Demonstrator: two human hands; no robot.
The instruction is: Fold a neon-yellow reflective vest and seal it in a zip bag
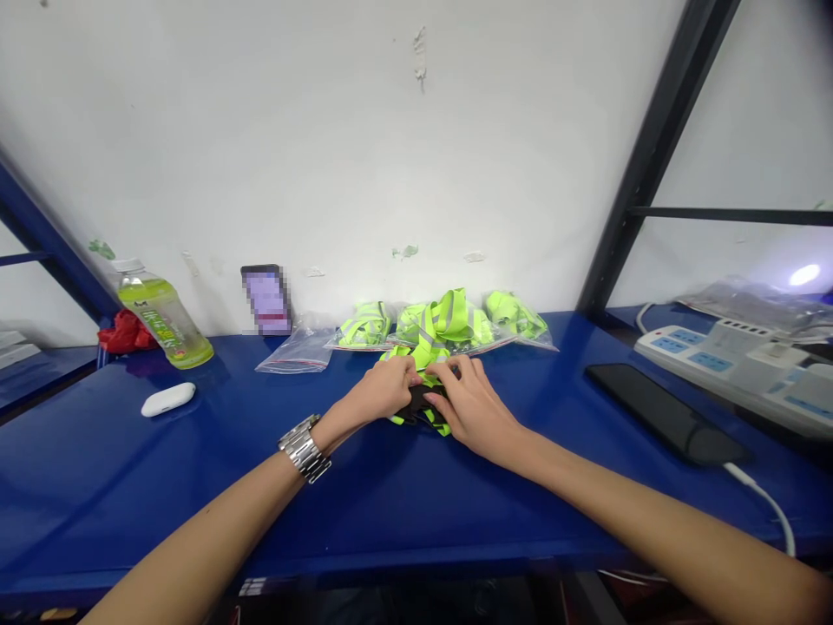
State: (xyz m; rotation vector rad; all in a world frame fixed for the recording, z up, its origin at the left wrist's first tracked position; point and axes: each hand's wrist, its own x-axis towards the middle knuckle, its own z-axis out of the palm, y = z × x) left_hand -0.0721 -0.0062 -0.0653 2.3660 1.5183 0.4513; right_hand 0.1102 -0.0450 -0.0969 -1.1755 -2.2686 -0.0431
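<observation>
**Loose strap ends could tangle between two busy hands**

The neon strap (430, 345) lies in a loose heap on the blue bench (495, 512), between the two hands and in front of the bagged bundles by the wall. The likeliest trouble is a twist or knot: its folds cross one another, and a dark piece (422, 403) sits among them under the fingers. A tug on the wrong fold could tighten the heap or spring a loop free. The strap also runs close to the middle bundle (478, 328), and whether the two join cannot be told, so a pull might drag that one along. The metal watch (304, 448) could snag a stray end if the wrist swept across.

The left hand (385, 387) comes in low from the left, knuckles up, fingers curled closed and seemingly pinching the strap. The right hand (480, 406) arches over from the other side, fingers bent, thumb beneath and fingertips touching the heap; whether it grips anything cannot be told. Both forearms slant inward, nearly meeting at the fingertips.
</observation>
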